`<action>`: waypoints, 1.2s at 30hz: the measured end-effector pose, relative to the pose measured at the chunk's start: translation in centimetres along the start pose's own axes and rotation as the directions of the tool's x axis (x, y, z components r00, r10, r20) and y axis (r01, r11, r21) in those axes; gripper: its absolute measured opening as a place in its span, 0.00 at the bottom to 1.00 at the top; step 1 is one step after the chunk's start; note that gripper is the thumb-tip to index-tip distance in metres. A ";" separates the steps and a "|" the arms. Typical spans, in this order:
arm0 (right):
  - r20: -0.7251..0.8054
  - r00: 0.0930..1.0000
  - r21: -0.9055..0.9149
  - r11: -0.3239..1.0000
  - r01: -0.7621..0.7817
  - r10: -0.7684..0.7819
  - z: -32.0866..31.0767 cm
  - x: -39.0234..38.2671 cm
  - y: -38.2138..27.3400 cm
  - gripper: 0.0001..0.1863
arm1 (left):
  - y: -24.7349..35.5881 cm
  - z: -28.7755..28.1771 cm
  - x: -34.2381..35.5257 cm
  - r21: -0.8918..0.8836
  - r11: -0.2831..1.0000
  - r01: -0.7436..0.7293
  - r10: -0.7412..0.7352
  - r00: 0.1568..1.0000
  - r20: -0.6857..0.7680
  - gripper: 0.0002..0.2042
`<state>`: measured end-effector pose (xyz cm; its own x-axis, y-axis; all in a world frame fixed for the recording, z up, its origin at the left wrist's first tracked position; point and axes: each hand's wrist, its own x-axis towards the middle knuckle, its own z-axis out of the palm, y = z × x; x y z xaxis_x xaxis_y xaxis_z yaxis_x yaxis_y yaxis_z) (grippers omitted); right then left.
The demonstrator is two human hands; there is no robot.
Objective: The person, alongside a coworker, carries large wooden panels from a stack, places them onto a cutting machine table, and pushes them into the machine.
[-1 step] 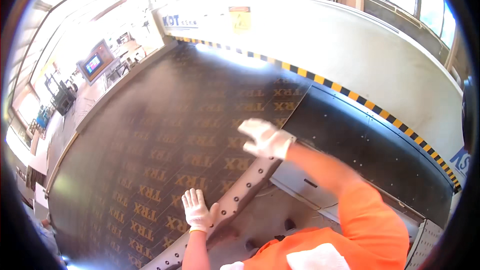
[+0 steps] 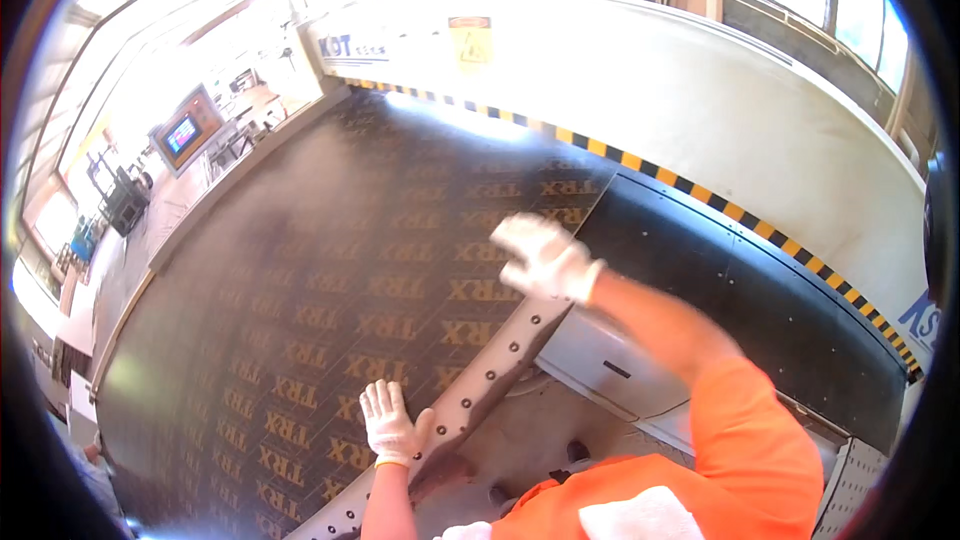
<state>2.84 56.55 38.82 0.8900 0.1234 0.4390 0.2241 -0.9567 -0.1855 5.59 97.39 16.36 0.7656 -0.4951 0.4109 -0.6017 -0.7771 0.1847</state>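
A large dark brown panel (image 2: 250, 340) with rows of gold printing lies flat before me, its far edge at the machine's striped front. My left hand (image 2: 391, 428), in a white glove, rests on the panel near its front edge, fingers spread. My right hand (image 2: 545, 258), also gloved, is over the panel's right corner with fingers stretched out; it is slightly blurred, and I cannot tell whether it touches. Neither hand grips anything. Below the panel's front edge runs a pale rail (image 2: 478, 392) dotted with dark round fittings.
Right of the panel is a black machine table (image 2: 720, 270). A white machine beam (image 2: 640, 80) with a yellow-and-black striped edge (image 2: 660, 168) spans the far side. A control screen (image 2: 185, 132) and a forklift (image 2: 120, 195) stand at left. Another person's sleeve (image 2: 85, 470) shows at lower left.
My right hand has shifted slightly right and up, over the panel's corner. My left hand stays flat on the panel. The whole view has shifted a little.
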 end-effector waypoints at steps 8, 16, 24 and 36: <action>-0.646 0.760 -0.586 0.679 -0.442 -0.063 -31.4 -5.2 15.7 0.23 | 0.4 -0.5 -0.2 0.035 0.998 0.047 -0.049 0.996 0.075 0.47; -0.217 0.933 -0.815 0.473 -0.335 0.286 -46.7 -8.4 30.0 0.20 | 1.2 -0.1 0.5 0.022 0.999 0.024 -0.025 0.997 0.073 0.46; -0.521 0.811 -0.552 0.619 -0.558 0.266 -42.6 -6.4 22.8 0.19 | 2.5 -0.4 1.9 0.007 1.000 0.025 -0.025 0.997 0.075 0.45; 0.046 0.864 0.364 0.797 -0.482 0.501 -12.0 -1.1 13.8 0.19 | 2.3 -2.6 1.5 -0.069 0.997 -0.016 0.013 0.999 -0.043 0.40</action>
<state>0.19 40.02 46.29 0.8998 -0.3607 0.2455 -0.1059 -0.7264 -0.6791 4.78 95.84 19.69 0.7470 -0.4881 0.4514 -0.6283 -0.7402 0.2394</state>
